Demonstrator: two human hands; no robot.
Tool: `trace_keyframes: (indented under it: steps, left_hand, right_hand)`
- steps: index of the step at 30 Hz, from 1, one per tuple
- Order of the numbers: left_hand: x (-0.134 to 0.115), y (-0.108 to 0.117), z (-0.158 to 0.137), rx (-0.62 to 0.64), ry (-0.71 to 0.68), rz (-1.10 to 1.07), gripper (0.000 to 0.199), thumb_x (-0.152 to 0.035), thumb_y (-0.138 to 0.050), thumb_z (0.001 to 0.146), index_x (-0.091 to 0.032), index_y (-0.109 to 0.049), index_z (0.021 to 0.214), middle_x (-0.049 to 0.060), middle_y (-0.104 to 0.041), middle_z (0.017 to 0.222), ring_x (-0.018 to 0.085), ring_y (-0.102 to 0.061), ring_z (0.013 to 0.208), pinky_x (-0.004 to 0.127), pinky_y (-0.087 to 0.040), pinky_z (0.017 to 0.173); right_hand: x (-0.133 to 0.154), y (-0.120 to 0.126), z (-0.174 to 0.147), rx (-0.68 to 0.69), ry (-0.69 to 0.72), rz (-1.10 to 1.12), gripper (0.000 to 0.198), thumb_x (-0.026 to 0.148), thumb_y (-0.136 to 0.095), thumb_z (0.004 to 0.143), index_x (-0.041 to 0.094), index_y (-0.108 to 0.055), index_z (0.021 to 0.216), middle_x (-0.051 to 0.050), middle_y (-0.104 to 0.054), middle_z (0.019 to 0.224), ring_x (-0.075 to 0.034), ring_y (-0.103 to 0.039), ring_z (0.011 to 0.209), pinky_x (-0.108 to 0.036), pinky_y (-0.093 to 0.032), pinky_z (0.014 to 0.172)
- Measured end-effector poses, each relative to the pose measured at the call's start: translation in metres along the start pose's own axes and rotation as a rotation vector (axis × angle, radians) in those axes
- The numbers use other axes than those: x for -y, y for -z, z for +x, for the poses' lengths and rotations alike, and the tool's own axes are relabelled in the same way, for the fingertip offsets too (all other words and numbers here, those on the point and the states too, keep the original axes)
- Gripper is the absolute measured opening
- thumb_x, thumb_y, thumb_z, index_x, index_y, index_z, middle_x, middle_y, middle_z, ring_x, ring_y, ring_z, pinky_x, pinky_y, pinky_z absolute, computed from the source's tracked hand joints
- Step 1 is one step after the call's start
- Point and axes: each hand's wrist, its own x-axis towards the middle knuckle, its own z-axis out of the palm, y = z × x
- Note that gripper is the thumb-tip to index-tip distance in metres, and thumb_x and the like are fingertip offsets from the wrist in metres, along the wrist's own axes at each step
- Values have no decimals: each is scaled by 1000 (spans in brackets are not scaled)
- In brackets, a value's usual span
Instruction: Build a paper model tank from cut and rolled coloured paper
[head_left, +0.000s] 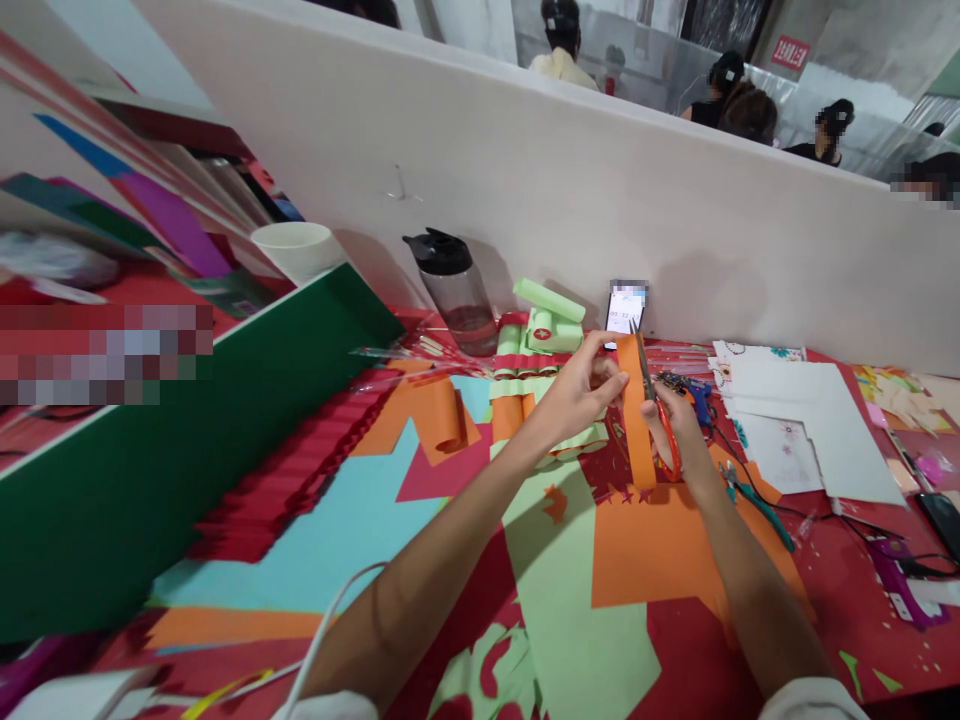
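Note:
My left hand [589, 385] pinches the upper part of an orange paper strip [637, 440] that hangs upright over the table. In my right hand [679, 425] is a pair of scissors [670, 440] with red handles, its blades pointing up along the strip's right side. Whether the blades touch the paper I cannot tell. Behind my left hand stand rolled tubes of light green, red and orange paper [517, 385], topped by a green box shape [551, 332] with a star on a red disc. Small red stars [626, 496] lie below the strip.
Orange [652, 550], green [577, 580] and blue [337, 510] paper sheets cover the red table. A tilted bottle [454, 290] and a phone [627, 303] stand by the white partition [525, 190]. Pliers [761, 510] and white card [840, 430] lie right; a green board [195, 430] edges the left.

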Motion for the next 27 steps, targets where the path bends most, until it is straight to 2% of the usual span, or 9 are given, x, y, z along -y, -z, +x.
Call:
trace_keyframes:
  steps: [3, 5, 11, 15, 17, 20, 22, 25, 27]
  left_hand:
    - [0, 0, 0, 10, 19, 1, 48, -40, -72, 91, -22, -45, 127, -7, -57, 71, 13, -63, 61, 24, -47, 58]
    - [0, 0, 0, 31, 33, 9, 48, -38, -70, 91, -21, -44, 128, -6, -58, 72, 13, -63, 61, 24, -47, 58]
    - [-2, 1, -2, 70, 53, 43, 44, -32, -69, 90, -20, -44, 125, -7, -58, 71, 14, -63, 61, 26, -49, 59]
    - [-7, 8, -2, 133, 87, 47, 33, -31, -71, 88, -21, -51, 113, -5, -60, 69, 14, -61, 60, 26, -49, 58]
    - [-10, 15, -1, 103, 70, 42, 25, -33, -72, 86, -21, -55, 100, -4, -60, 68, 14, -60, 59, 26, -49, 58]
    - [-17, 29, 2, -54, 18, 30, 20, -31, -72, 84, -20, -56, 83, -4, -57, 64, 12, -58, 58, 25, -49, 59]
    - [-22, 37, 2, -172, 2, -24, 18, -30, -71, 83, -20, -56, 80, -4, -55, 65, 10, -54, 56, 24, -48, 57]
    - [-28, 44, 1, -238, 13, -80, 17, -31, -71, 83, -20, -59, 79, -3, -53, 68, 9, -51, 56, 23, -47, 54]
    - [-30, 45, 0, -242, 18, -74, 18, -30, -72, 82, -19, -59, 77, -3, -54, 67, 9, -49, 55, 23, -45, 53]
  right_hand:
    - [3, -6, -4, -86, -32, 113, 62, 82, -59, 85, 24, -59, 106, 5, -47, 61, -15, -52, 44, -27, -43, 41]
    - [4, -8, -5, -97, -28, 155, 62, 83, -61, 83, 24, -58, 103, 6, -46, 60, -14, -52, 42, -26, -44, 40]
    - [1, -9, -4, -127, -14, 182, 56, 79, -63, 85, 24, -56, 93, 7, -46, 60, -12, -49, 40, -23, -40, 37]
    - [3, -2, -7, -199, 17, 261, 57, 80, -59, 88, 24, -56, 97, 7, -46, 59, -11, -44, 38, -23, -37, 36]
    - [8, 13, -11, -236, 18, 244, 57, 80, -57, 88, 24, -57, 98, 6, -47, 59, -11, -45, 40, -24, -37, 37]
    - [14, 48, -22, -190, 8, 46, 47, 70, -63, 90, 24, -57, 93, 5, -50, 61, -13, -50, 49, -25, -41, 47]
    - [15, 73, -31, -152, -6, -188, 40, 62, -68, 90, 23, -58, 89, 4, -53, 65, -15, -51, 57, -25, -41, 53]
    - [6, 102, -43, -32, -130, -575, 25, 47, -73, 87, 25, -65, 96, 1, -67, 76, -18, -58, 68, -27, -40, 61]
    - [-4, 113, -47, 133, -237, -734, 18, 32, -74, 83, 27, -69, 100, 0, -72, 83, -19, -61, 71, -26, -39, 61]
